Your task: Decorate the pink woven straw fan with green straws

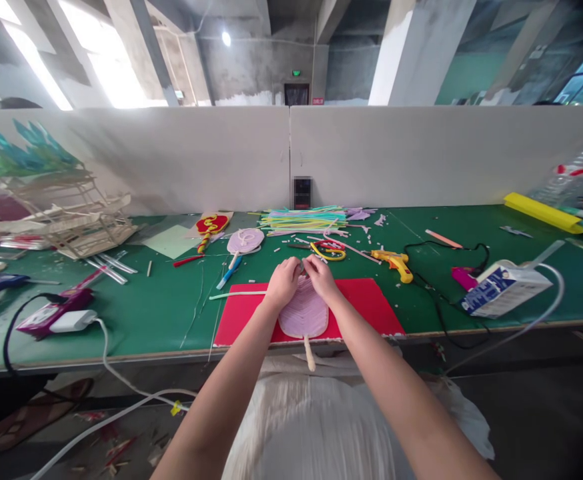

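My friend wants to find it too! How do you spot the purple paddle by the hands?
On the green table, find the red board at the near edge. Over it is the purple paddle, its far end where the left hand and right hand meet. Unlike the purple disc farther back, its pale stick pokes past the table's near edge.
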Motion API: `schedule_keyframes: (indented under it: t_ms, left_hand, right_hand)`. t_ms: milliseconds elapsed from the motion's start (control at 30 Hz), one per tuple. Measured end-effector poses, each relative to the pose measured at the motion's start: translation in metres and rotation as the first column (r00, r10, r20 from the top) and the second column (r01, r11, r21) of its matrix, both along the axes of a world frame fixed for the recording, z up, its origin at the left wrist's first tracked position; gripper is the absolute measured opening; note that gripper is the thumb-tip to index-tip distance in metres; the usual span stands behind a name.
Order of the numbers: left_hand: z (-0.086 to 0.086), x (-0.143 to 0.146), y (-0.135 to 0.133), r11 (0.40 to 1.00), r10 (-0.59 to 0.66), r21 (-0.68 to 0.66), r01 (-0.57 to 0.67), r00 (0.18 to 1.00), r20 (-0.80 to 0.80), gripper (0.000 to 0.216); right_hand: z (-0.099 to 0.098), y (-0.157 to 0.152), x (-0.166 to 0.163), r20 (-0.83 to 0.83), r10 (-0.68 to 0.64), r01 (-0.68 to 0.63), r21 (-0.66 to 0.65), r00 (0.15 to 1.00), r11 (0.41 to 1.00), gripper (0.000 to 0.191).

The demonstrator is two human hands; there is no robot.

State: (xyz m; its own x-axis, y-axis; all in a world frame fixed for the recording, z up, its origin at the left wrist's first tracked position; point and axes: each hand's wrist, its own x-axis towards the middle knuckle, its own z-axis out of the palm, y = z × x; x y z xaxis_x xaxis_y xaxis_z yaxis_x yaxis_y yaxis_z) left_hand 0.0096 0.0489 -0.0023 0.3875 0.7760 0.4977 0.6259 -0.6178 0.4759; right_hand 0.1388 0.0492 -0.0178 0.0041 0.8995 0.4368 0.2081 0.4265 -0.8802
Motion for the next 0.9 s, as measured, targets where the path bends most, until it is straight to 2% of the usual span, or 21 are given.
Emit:
schedule_keyframes:
  t_ms: [333, 533, 733, 900]
  left_hand:
    - [-0.004, 0.0038, 0.0025, 0.988, -0.008, -0.15, 0.04, 0.978, 0.209, 0.019]
    - [-0.0049, 0.0057, 0.0029, 0.986, 0.016, -0.166, 0.032, 0.96, 0.281, 0.02]
    - [-0.0066, 0.0043, 0.0038, 0.983, 0.018, -0.182, 0.038, 0.955, 0.296, 0.02]
    - [-0.0045, 0.003, 0.0039, 0.98, 0.04, -0.2, 0.022, 0.953, 0.299, 0.02]
  right_hand:
    - [0.001, -0.0026, -0.0027, 0.041, -0.04, 0.038, 0.048, 0.998, 0.998, 0.031]
    - [0.0026, -0.0052, -0.0041, 0.062, -0.061, 0.057, 0.072, 0.996, 0.996, 0.03]
    - [0.0023, -0.0066, -0.0037, 0.102, -0.057, 0.047, 0.092, 0.993, 0.995, 0.028]
    - [0.0019, -0.0052, -0.0036, 0.026, -0.026, 0.025, 0.022, 0.999, 0.999, 0.032]
